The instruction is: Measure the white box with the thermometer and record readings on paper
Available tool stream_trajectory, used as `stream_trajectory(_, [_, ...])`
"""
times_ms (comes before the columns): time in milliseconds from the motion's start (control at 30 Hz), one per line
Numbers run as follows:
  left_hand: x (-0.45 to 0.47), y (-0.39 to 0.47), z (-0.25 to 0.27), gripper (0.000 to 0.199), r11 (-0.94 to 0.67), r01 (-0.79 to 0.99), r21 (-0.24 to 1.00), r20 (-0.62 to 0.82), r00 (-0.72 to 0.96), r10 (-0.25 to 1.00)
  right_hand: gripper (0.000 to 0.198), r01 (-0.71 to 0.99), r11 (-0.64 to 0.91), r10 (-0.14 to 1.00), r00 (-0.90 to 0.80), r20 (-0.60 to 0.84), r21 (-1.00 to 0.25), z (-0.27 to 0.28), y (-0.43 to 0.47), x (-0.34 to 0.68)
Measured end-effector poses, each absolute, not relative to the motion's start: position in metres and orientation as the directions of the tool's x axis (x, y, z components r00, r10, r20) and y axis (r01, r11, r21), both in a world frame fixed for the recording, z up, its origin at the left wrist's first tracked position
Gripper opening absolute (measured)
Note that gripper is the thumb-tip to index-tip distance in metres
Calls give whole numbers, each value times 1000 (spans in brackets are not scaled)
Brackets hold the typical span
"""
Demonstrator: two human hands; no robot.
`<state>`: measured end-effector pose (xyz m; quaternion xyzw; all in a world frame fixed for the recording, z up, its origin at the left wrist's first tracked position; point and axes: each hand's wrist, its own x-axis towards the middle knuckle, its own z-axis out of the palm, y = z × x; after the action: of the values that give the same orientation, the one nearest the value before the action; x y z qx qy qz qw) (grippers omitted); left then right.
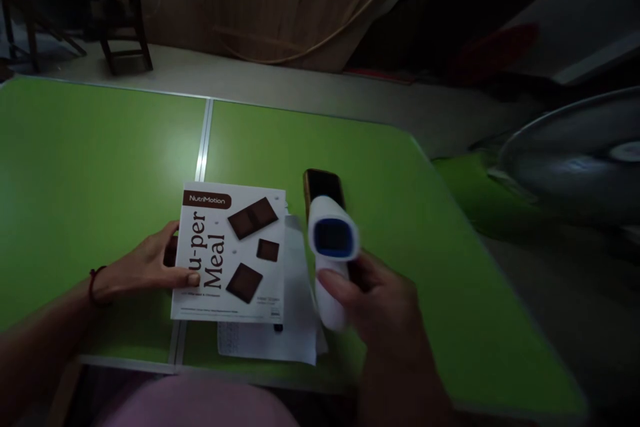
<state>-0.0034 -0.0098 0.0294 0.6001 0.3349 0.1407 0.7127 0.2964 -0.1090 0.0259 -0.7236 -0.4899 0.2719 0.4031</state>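
Note:
My left hand (155,263) grips the left side of a white food box (253,247), thumb on its front face. The box carries a brown NutriMotion label and pictures of chocolate squares. In my right hand (380,300) is a white infrared thermometer (333,307), held upright by its handle, its blue-rimmed dark screen turned towards me. White paper sheets (295,340) lie beneath and beside the box, partly covered by it. Just behind the thermometer rests a dark phone (323,183) in a gold-edged case, its lower part hidden.
The green folding table (125,153) has a metal seam (204,140) running across it. Beyond its far edge are a dark wooden chair (125,33) and a wood panel (280,7). A large round fan (575,153) stands off the right side.

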Motion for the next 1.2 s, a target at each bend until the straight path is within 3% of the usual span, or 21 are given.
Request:
stream_trajectory(33, [-3, -10, 30, 67, 240, 211, 948, -316, 728, 609, 24, 328, -227, 907, 413, -76, -917, 35, -113, 288])
stream_trajectory(100, [-3, -12, 30, 66, 237, 219, 946, -321, 713, 623, 25, 47, -243, 915, 342, -213, -969, 51, -119, 271])
stream_trajectory(167, [-4, -12, 29, 64, 223, 214, 951, -308, 708, 635, 31, -106, -238, 921, 289, -259, -965, 60, -120, 255])
stream_trajectory(233, [-4, -12, 28, 62, 210, 206, 956, -293, 714, 636, 36, -169, -295, 941, 122, -317, -940, 61, -115, 246])
stream_trajectory(300, [-4, -12, 28, 61, 200, 213, 956, -292, 711, 640, 37, -169, -345, 935, 27, -354, -923, 57, -108, 243])
stream_trajectory(600, [-3, -13, 33, 59, 215, 207, 954, -297, 730, 616, 23, -58, -435, 900, -70, -431, -899, 52, -102, 245])
stream_trajectory(933, [-3, -13, 32, 58, 193, 200, 961, -277, 729, 625, 22, -37, -355, 935, 12, -356, -934, 53, -102, 241])
stream_trajectory(1200, [-3, -13, 30, 60, 206, 196, 959, -283, 732, 620, 28, -101, -408, 910, 28, -413, -907, 51, -104, 239])
